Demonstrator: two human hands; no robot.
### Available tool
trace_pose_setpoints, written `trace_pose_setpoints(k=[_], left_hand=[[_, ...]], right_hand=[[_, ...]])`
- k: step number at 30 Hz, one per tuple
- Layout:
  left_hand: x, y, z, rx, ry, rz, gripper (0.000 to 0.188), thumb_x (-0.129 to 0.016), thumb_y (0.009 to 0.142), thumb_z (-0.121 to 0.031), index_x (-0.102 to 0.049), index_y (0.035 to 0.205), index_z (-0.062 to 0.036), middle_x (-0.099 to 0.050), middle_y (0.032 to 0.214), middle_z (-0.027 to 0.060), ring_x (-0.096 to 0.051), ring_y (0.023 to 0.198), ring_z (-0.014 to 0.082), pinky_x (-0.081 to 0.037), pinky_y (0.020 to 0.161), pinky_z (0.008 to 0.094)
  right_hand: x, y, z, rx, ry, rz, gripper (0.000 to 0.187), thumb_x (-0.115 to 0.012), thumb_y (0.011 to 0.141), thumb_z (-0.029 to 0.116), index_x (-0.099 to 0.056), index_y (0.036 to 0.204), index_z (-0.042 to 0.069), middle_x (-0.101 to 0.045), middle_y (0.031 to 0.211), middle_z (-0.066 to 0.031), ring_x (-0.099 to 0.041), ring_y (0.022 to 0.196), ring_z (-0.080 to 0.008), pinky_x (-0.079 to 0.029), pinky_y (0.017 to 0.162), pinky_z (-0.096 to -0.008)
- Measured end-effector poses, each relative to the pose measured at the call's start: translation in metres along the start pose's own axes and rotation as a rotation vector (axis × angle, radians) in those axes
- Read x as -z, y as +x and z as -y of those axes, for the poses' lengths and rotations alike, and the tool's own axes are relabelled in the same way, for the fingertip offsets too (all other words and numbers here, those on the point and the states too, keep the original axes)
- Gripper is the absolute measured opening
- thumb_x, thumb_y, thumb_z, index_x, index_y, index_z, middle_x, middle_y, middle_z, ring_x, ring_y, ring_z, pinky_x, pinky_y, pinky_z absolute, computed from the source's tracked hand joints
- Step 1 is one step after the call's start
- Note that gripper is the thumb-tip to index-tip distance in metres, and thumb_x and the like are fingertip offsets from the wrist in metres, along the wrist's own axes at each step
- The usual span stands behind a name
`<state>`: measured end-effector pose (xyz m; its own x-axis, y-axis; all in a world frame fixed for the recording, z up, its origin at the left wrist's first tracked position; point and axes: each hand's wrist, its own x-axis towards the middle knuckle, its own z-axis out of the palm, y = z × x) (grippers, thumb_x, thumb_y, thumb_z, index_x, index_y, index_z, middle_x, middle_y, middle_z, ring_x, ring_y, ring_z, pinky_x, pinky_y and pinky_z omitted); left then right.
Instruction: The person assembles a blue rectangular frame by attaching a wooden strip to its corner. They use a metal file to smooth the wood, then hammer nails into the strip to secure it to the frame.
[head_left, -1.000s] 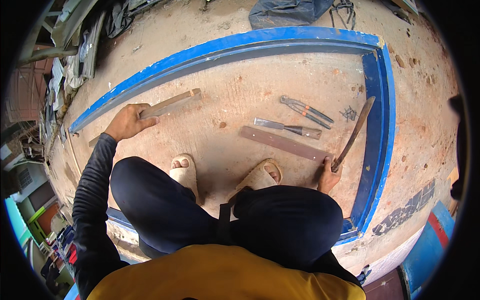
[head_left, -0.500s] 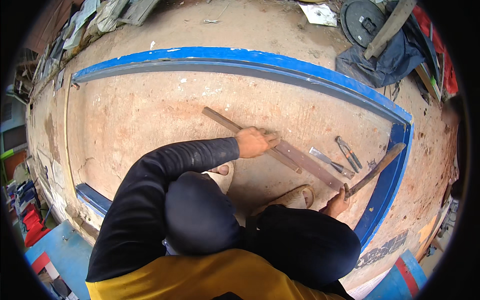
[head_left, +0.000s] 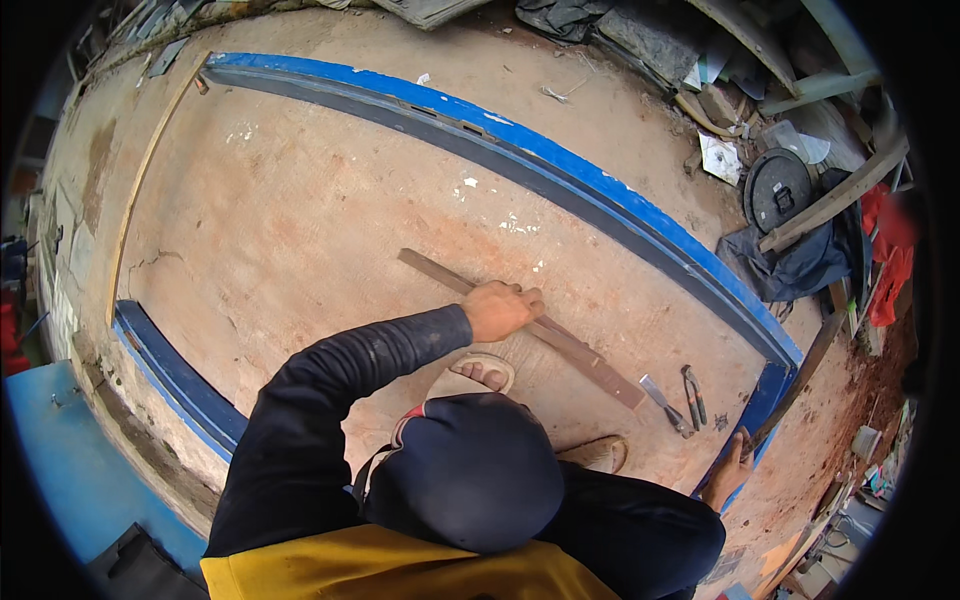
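My left hand (head_left: 500,310) is closed round a dark wooden strip (head_left: 445,275) that lies slantwise above the floor. A second, reddish-brown strip (head_left: 605,378) runs on along the same line below the hand; whether the two touch is hard to make out. At the lower right my right hand (head_left: 728,470) grips a machete (head_left: 800,378), its long dark blade pointing up and away across the end of the blue frame. Between the strips and the machete lie a flat-bladed chisel (head_left: 662,402) and dark-handled pincers (head_left: 693,396).
A large blue wooden frame (head_left: 560,150) surrounds my work spot on the concrete floor, with a thin wooden strip (head_left: 150,180) along its left end. Scrap, a round black lid (head_left: 778,188) and dark sheeting (head_left: 795,265) are heaped at the far right. My sandalled feet stand close below the strips.
My right hand has swung the machete outward to the right, over the frame's end. The wooden strips now lie closer in line under my left hand. The view has turned.
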<state>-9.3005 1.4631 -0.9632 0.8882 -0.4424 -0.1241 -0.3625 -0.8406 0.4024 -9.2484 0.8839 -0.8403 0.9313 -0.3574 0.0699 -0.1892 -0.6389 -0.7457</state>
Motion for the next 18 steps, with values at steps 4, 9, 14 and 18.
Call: trace_pose_setpoints(k=[4, 9, 14, 18], left_hand=[[0.038, -0.136, 0.085, 0.447, 0.037, 0.203, 0.050, -0.075, 0.093, -0.017, -0.061, 0.140, -0.0086, -0.064, 0.131, 0.0120, -0.074, 0.109, 0.0347, -0.063, 0.088, 0.0449], [0.056, -0.191, 0.094, 0.784, 0.125, 0.241, 0.046, -0.064, 0.107, -0.037, -0.059, 0.142, -0.0083, -0.064, 0.137, 0.0160, -0.075, 0.108, 0.0381, -0.062, 0.090, 0.0465], [0.093, -0.163, 0.066, 0.594, -0.041, 0.202, 0.049, -0.052, 0.111, -0.046, -0.057, 0.142, -0.0075, -0.075, 0.115, 0.0226, -0.075, 0.105, 0.0434, -0.060, 0.090, 0.0508], [0.090, -0.129, 0.035, 0.517, -0.072, 0.273, 0.046, -0.051, 0.112, -0.044, -0.059, 0.137, -0.0060, -0.078, 0.104, 0.0253, -0.075, 0.101, 0.0462, -0.059, 0.091, 0.0534]], right_hand=[[-0.027, 0.029, 0.059, 0.048, -0.068, 0.214, 0.045, -0.068, 0.109, 0.041, -0.076, 0.113, -0.004, -0.058, 0.076, 0.0035, -0.050, 0.069, -0.0065, -0.038, 0.063, -0.0273], [-0.097, 0.046, 0.154, 0.139, -0.193, 0.551, 0.050, -0.065, 0.108, 0.052, -0.068, 0.089, 0.006, -0.039, 0.062, 0.0077, -0.034, 0.056, -0.0050, -0.023, 0.052, -0.0304], [-0.169, 0.015, 0.224, 0.492, -0.237, 0.876, 0.043, -0.060, 0.110, 0.046, -0.065, 0.109, 0.003, -0.052, 0.063, -0.0086, -0.054, 0.056, -0.0222, -0.043, 0.058, -0.0401], [-0.230, -0.039, 0.223, 0.621, -0.322, 1.028, 0.036, -0.061, 0.109, 0.039, -0.061, 0.110, 0.003, -0.062, 0.071, -0.0253, -0.067, 0.067, -0.0461, -0.051, 0.066, -0.0525]])
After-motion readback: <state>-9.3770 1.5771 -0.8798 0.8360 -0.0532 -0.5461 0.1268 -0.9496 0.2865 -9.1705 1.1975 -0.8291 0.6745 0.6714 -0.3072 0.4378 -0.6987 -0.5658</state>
